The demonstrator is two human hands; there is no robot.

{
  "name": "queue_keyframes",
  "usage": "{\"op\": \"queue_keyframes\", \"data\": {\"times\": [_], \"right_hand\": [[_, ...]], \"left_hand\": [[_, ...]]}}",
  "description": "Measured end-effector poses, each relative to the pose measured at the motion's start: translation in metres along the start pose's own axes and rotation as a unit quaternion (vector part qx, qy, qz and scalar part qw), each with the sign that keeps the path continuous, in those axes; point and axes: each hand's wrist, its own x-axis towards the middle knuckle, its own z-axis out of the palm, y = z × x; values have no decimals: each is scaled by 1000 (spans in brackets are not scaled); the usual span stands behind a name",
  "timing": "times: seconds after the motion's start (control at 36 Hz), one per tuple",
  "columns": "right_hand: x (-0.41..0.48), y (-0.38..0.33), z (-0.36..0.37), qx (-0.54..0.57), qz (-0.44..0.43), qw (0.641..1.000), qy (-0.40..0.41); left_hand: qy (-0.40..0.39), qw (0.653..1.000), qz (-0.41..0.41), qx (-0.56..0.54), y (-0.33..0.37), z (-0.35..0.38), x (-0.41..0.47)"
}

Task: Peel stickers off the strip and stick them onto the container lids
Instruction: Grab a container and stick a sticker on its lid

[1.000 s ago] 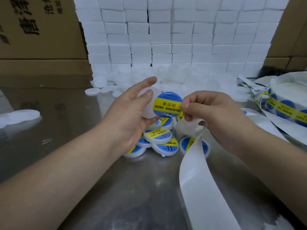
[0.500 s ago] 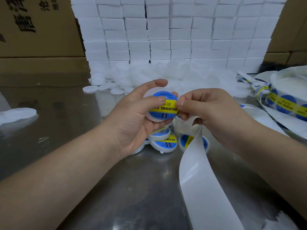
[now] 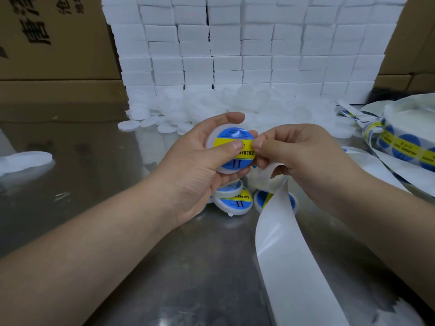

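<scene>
My left hand (image 3: 200,168) grips a round white container lid (image 3: 210,140) from below, its thumb pressing a blue and yellow round sticker (image 3: 235,137) down on the lid's top. My right hand (image 3: 303,158) pinches the sticker's right edge with thumb and forefinger and also holds the white backing strip (image 3: 282,243), which curls under the hand and runs down to the bottom of the view. Several lids with stickers on them (image 3: 235,201) lie on the metal table below my hands.
A heap of plain white lids (image 3: 211,107) lies behind my hands before a wall of white boxes (image 3: 247,48). A roll of stickers (image 3: 404,142) and loose strip lie at the right. Cardboard cartons (image 3: 54,43) stand at the left and far right. White lids (image 3: 26,158) sit at the left edge.
The sticker, held free beside the lid a second ago, now lies on the lid under my left thumb. Both hands have drawn closer together.
</scene>
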Motion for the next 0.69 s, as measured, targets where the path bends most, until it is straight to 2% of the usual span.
{"op": "queue_keyframes", "data": {"times": [0.69], "right_hand": [[0,3,0,7,-1,1000,9]], "left_hand": [[18,999,7,31,-2,2,-2]]}}
